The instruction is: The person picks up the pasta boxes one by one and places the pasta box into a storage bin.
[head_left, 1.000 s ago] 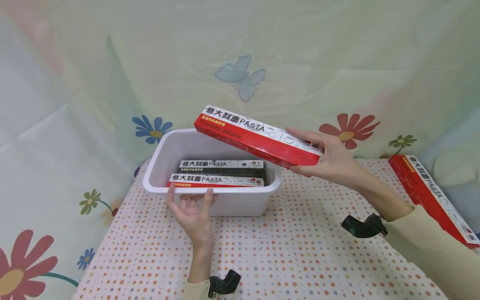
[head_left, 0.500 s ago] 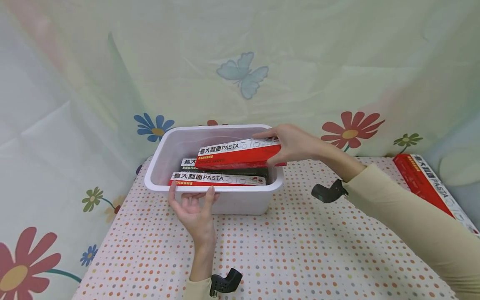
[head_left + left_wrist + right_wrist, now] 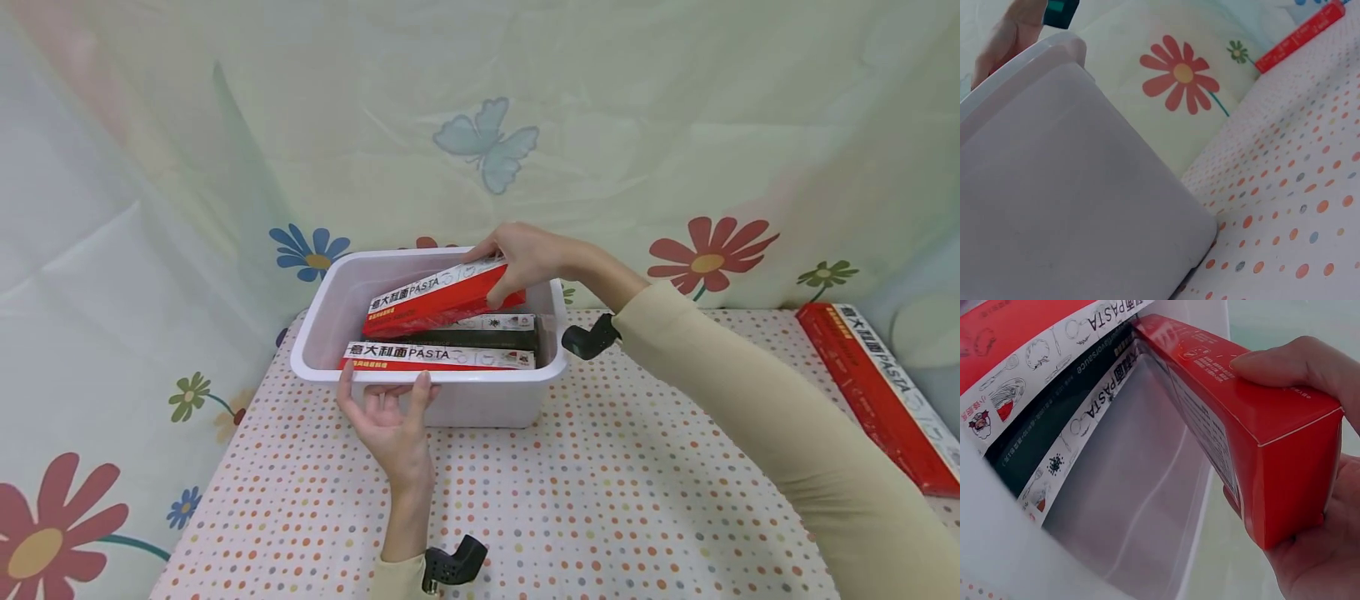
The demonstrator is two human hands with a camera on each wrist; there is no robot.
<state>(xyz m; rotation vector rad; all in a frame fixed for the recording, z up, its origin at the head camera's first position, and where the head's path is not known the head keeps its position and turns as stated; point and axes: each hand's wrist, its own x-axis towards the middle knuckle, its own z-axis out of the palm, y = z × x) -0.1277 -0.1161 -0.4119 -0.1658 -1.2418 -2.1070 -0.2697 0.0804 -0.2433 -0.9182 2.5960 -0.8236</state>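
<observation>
My right hand [image 3: 525, 252] grips one end of a red-and-white pasta box [image 3: 435, 302]. The box is tilted, its far-left end down inside a white plastic bin [image 3: 480, 406], its held end near the back rim. In the right wrist view the thumb presses the red face [image 3: 1222, 394], with the other fingers on the opposite side. Two boxes stand in the bin: a black-and-white pasta box [image 3: 472, 338] and, in front of it, a red-and-white one [image 3: 450, 358]. My left hand [image 3: 390, 433], palm up, holds the bin's front rim, its middle fingers curled under the lip.
Another red pasta box [image 3: 877, 396] lies on the dotted tablecloth [image 3: 637, 483] at the right. A flowered cloth backdrop [image 3: 600, 150] hangs behind the bin. Each wrist wears a black camera mount [image 3: 453, 562].
My right hand has carried the red pasta box leftward and down from above the right rim into the back of the bin. My left hand stays at the front rim.
</observation>
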